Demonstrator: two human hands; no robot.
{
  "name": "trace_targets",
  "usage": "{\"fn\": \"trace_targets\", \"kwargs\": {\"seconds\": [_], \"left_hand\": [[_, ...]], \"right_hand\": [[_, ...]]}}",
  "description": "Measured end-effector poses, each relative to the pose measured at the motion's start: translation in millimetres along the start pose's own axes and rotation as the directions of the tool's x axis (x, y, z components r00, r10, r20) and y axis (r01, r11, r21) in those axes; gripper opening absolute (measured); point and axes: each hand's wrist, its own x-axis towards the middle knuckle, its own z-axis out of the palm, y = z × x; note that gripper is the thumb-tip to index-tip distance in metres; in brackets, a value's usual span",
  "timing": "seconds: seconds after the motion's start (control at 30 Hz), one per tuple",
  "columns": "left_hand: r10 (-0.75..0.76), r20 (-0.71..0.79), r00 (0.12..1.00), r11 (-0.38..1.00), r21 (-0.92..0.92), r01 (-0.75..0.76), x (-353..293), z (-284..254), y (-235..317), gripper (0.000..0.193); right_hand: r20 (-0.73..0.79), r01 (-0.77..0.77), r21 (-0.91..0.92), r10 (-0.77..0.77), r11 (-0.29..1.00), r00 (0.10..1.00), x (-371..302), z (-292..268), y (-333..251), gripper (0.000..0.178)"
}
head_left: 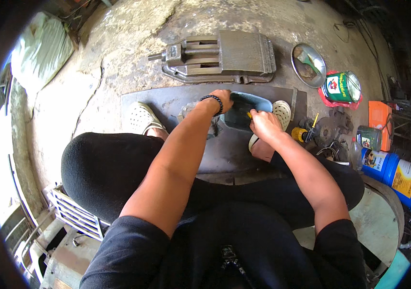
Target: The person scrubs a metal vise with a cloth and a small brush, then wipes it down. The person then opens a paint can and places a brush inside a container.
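A blue-grey, box-like open container [259, 101] sits tilted between my feet over a dark metal sheet. Its dark inside shows, but what lies in it cannot be made out. My left hand [223, 100], with a beaded bracelet at the wrist, is closed on the container's left edge. At the container's right side, my right hand [265, 125] is closed round a tool of which only a bit of yellow handle [249, 115] shows. The tool's working end is hidden. Partly behind my left wrist, a greyish metal piece [186, 111] lies on the sheet.
Beyond the sheet [143, 98] stands a heavy machine vise [220, 55]. To the right are a metal bowl [306, 79] holding a green-handled brush, a green can [342, 86], a yellow-handled tool [301, 134], metal parts, an orange box [378, 118] and blue buckets [398, 176].
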Motion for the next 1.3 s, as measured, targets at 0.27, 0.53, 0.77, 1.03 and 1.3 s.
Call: {"fn": "trace_targets", "kwargs": {"seconds": [0.27, 0.53, 0.77, 1.03, 1.3], "left_hand": [[-0.008, -0.001, 1.000, 1.000, -0.003, 0.008, 2.1, -1.0, 2.9, 0.044], [-0.016, -0.012, 1.000, 1.000, -0.009, 0.016, 2.8, -1.0, 1.8, 0.043], [-0.038, -0.047, 0.998, 0.999, -0.002, 0.038, 3.9, 7.0, -1.7, 0.041], [-0.010, -0.103, 0.995, 1.000, -0.002, 0.010, 9.2, 13.3, -2.7, 0.040], [-0.042, -0.034, 0.999, 0.999, -0.021, 0.042, 6.6, 7.3, 1.1, 0.042]], "right_hand": [[0.257, 0.046, -0.056, -0.030, 0.997, 0.966, 21.8, 11.9, 1.6, 0.020], [0.291, -0.047, 0.018, 0.040, 0.999, 0.956, 28.7, -9.4, 1.2, 0.018], [0.295, -0.169, 0.163, 0.115, 0.972, 0.948, 29.9, -15.6, 5.8, 0.022], [0.199, -0.126, -0.040, 0.131, 0.991, 0.971, 30.2, 18.7, -5.7, 0.023], [0.096, -0.062, 0.101, 0.052, 0.993, 0.994, 13.6, -19.5, 9.8, 0.023]]}}
